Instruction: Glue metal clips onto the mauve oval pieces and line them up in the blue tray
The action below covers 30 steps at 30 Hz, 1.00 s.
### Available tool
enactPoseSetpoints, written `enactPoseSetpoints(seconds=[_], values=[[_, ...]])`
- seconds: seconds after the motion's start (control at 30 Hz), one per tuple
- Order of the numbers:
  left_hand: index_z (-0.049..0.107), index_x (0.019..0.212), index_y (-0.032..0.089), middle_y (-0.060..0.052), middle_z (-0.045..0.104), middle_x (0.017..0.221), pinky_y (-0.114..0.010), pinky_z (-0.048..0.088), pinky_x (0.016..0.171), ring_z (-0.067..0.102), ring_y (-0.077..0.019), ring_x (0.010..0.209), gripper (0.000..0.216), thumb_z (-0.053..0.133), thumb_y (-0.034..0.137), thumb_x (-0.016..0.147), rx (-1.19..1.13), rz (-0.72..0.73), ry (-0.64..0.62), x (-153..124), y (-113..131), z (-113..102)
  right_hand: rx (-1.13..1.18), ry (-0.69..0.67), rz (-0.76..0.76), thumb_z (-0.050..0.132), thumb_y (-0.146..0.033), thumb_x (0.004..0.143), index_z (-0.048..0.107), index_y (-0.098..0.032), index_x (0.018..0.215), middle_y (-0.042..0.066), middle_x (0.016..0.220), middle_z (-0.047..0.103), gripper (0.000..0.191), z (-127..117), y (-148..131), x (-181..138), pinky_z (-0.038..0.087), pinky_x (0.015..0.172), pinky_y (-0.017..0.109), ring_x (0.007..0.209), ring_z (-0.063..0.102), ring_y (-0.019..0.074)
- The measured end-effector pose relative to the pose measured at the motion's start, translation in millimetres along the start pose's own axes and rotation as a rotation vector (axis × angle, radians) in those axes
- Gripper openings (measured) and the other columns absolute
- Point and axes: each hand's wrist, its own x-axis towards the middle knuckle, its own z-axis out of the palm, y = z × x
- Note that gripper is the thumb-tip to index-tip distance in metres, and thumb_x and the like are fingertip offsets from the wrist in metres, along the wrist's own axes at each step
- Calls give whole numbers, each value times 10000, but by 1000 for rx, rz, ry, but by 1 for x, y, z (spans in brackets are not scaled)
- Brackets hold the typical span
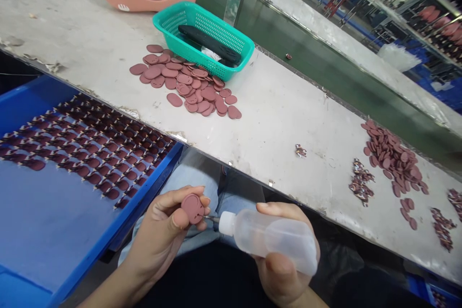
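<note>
Above the lap (198, 168), L hand (162, 236) is closed to a pinch on a maroon disc (192, 208); R hand (281, 274) curls round a translucent bottle (272, 238), thin nozzle (213, 219) at disc's edge, contact can't tell. Prob. dispensing step; next move calls for steady tip & light squeeze. Disc: roundish, matte, rimmed, w/ small dark marks. Beyond: similar pcs piled (205, 94) by green basket (225, 32).

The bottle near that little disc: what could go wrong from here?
The left hand pinches the disc, which might slip. The right hand grips the bottle; squeezing too hard might release too much of any contents. The tip is close to the left hand, so a jerk could poke it.
</note>
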Motion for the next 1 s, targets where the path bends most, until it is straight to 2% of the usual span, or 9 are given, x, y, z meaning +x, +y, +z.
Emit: enactPoseSetpoints(seconds=[0.23,0.4,0.57,0.7,0.8,0.9,1.0], values=[[845,873,272,-32,798,778,-180,570,563,697,-157,690,382,931,487,569,25,-1,4,-1,0,-1,18,2,5,643,-518,917,690,-213,1113,3,696,645,365,0,-1,1,445,388,262,435,533,122],[847,877,270,-45,801,787,-188,579,567,699,-169,711,385,934,482,567,20,14,8,-1,-2,-3,-27,69,-14,567,-539,953,665,-239,1162,61,864,688,378,-3,4,-5,543,545,331,631,651,192],[848,851,280,-45,801,790,-190,582,562,704,-171,701,339,942,448,571,8,13,7,-2,-1,-3,-72,58,-14,583,-555,940,670,-234,1124,64,855,699,380,-3,3,-1,571,556,355,654,671,214],[849,842,275,-53,797,785,-211,586,555,704,-186,700,325,944,433,574,20,19,13,-1,-1,-3,-37,49,52,659,-561,879,684,-221,1074,52,781,688,393,-1,0,2,559,505,345,530,624,185],[850,825,268,-59,792,760,-215,581,539,699,-188,667,358,957,446,533,18,14,38,-1,-2,-1,-11,34,96,715,-531,840,696,-220,1048,-22,578,578,375,0,1,2,477,401,284,370,461,122],[849,802,242,-65,789,739,-206,576,531,701,-188,636,420,970,473,472,18,19,115,-2,-1,3,179,2,239,691,-548,839,677,-221,1039,-66,471,479,383,0,7,4,352,304,218,304,365,95],[846,828,243,-60,800,762,-203,587,538,718,-199,657,426,965,463,483,18,55,204,1,3,1,542,5,471,432,-677,919,619,-228,1063,-41,498,548,507,-5,17,20,323,272,185,301,416,109]])
